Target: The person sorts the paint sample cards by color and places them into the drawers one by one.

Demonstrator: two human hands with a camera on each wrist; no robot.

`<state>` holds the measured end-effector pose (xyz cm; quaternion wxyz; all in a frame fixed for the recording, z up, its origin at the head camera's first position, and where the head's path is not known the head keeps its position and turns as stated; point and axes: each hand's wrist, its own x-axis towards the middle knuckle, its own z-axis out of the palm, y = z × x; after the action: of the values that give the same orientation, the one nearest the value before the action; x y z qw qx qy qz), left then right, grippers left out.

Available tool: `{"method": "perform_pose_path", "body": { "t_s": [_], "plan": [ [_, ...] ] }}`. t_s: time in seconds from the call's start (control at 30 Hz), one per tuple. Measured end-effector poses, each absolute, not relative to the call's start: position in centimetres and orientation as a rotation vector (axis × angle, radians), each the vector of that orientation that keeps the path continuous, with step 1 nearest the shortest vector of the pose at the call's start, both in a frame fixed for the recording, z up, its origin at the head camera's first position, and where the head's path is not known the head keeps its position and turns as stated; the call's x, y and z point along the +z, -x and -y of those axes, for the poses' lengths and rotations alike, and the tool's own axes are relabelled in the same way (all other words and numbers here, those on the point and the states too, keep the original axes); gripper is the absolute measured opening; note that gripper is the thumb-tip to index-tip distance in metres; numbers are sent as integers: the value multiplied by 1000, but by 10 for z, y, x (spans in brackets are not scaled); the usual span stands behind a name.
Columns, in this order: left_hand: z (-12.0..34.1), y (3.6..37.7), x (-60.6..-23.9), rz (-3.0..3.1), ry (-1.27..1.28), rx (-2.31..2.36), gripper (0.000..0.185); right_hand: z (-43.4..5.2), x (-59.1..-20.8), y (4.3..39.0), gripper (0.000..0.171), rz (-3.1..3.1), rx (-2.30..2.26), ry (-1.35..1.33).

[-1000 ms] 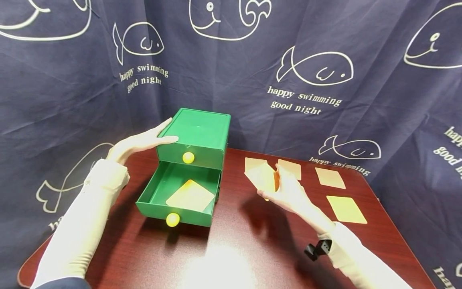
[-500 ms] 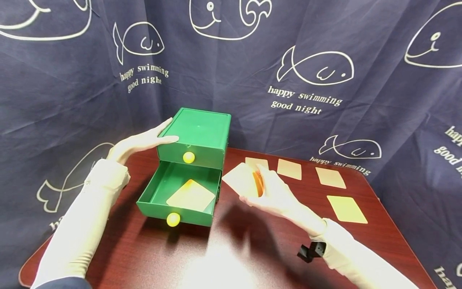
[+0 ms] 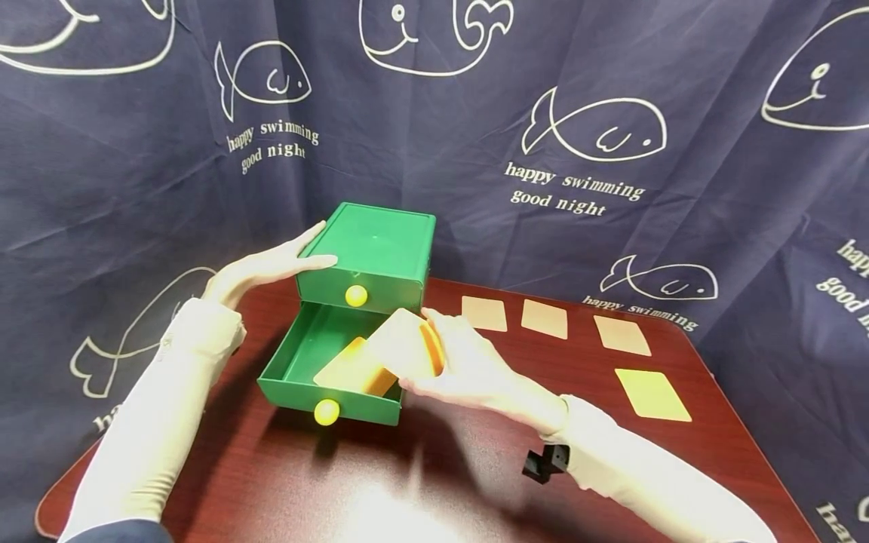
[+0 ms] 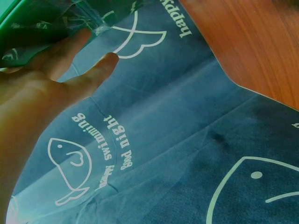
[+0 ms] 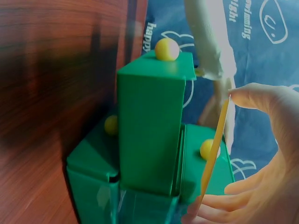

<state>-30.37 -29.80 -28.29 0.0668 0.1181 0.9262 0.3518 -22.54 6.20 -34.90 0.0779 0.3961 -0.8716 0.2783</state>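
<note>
Right hand [image 3: 468, 369] pinching card [image 3: 406, 351] by its right edge, frame centre, over open lower drawer [image 3: 299, 381]; card tilted, long axis toward upper right. Left hand [image 3: 268, 265] flat, fingers straight, against box [image 3: 380, 253] side.

The big dark blue cloth curtain [image 3: 434, 136] with white fish drawings had the words "happy swimming good night" printed in white, again and again. In the left wrist view the same words showed turned round on the cloth. No other thing carried words or numbers.
</note>
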Motion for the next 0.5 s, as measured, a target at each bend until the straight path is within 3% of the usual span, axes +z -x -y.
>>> {"method": "perform_pose_path", "body": {
  "t_s": [0.03, 0.13, 0.5],
  "plan": [
    [298, 304, -283, -2794, -361, 1059, 88, -54, -323, 216, 89, 2670, 724, -1067],
    [298, 304, -284, -2793, -358, 1065, 89, -39, -311, 211, 90, 2745, 646, -1079],
    [298, 304, -284, -2772, -345, 1099, 89, -2, -317, 216, 84, 2665, 571, -1203]
  ]
}}
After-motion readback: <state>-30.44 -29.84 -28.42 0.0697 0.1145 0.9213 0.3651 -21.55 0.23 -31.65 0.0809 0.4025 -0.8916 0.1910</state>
